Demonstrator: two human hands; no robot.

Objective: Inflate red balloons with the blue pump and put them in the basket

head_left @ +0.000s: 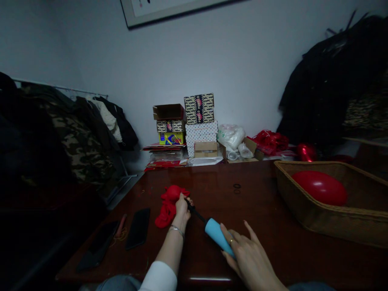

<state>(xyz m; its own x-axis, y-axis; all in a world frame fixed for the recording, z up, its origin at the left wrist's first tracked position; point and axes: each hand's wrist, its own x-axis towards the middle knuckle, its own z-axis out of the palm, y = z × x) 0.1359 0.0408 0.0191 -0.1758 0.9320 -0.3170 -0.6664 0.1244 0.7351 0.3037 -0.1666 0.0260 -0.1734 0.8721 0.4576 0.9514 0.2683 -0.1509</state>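
Observation:
A light blue hand pump (216, 233) with a black nozzle lies slanted over the dark wooden table (263, 210). My right hand (244, 254) rests on the pump's blue barrel, fingers partly spread around it. My left hand (182, 207) is closed around the black nozzle tip, beside a heap of red uninflated balloons (168, 204). A thin bracelet circles my left wrist. Whether a balloon sits on the nozzle is hidden by my fingers.
A wicker basket (306, 210) on the right holds an inflated red balloon (320, 187). A black phone (138, 228) and another dark flat device (98, 244) lie at left. Stacked boxes (198, 125), bags and red packaging line the far edge. Clothes hang on a rack (75, 133).

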